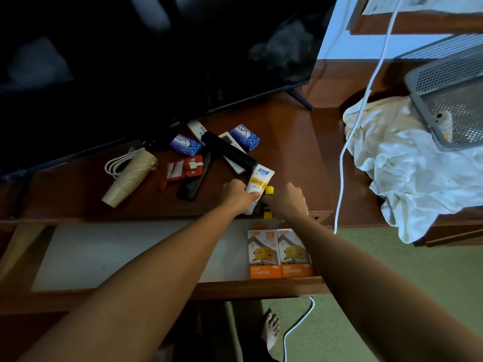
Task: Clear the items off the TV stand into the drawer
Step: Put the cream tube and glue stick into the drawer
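Glossy reddish-brown wooden TV stand carries the clutter under a black television. At its front edge, the left hand curls its fingers around a smooth white-and-yellow plastic tube, while the right hand closes on a small yellow cylindrical stick. Both forearms reach forward over the open white-lined drawer, which holds two orange cardboard charger boxes.

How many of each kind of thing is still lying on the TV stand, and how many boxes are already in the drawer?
On the stand:
Blue Lux soap bars: 2
Remotes, white and black: 3
Paper cup stack: 1
Coiled white cable: 1
Red packet: 1
Black cylinder: 1
White tube: 1
Yellow stick: 1
In the drawer:
Fast charger boxes: 2
Total: 13
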{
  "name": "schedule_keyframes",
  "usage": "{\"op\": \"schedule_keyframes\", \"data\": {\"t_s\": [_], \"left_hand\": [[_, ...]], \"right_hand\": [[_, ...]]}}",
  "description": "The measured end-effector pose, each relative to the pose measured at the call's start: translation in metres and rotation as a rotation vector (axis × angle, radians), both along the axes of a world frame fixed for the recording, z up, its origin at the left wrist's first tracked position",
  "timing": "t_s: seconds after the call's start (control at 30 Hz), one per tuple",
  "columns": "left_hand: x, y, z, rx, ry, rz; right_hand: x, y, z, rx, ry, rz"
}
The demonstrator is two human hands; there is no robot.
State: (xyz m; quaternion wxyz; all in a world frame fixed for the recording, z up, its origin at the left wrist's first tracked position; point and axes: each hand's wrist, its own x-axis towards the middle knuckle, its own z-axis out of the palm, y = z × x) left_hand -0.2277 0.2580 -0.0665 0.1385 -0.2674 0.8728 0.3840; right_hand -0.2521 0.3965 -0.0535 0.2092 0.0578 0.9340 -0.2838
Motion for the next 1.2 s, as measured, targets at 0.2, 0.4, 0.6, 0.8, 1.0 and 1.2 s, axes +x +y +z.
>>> {"op": "schedule_keyframes", "data": {"t_s": [0.2, 0.4, 0.6, 0.8, 1.0, 1.2], "left_hand": [[0.029, 0.006, 0.014, 0.052, -0.120, -0.034], [0.091, 0.038, 0.003, 0.106, -0.156, -0.107], [0.112, 0.066, -0.035, 0.201, -0.273, -0.104], [0.092, 0.093, -0.054, 0.192, -0.170, 0.023], [0.094, 0.111, -0.067, 0.148, -0.205, -0.057], [0.084, 0.102, -0.061, 0.095, -0.136, 0.060]], "right_hand": [[0.014, 0.017, 0.006, -0.062, -0.119, -0.029], [0.043, 0.054, 0.011, -0.057, -0.349, 0.030], [0.065, 0.089, -0.018, 0.102, -0.354, 0.092], [0.060, 0.095, -0.047, 0.252, -0.117, 0.182], [0.068, 0.097, -0.059, 0.312, 0.004, 0.311], [0.071, 0.105, -0.057, 0.426, 0.215, 0.493]]}}
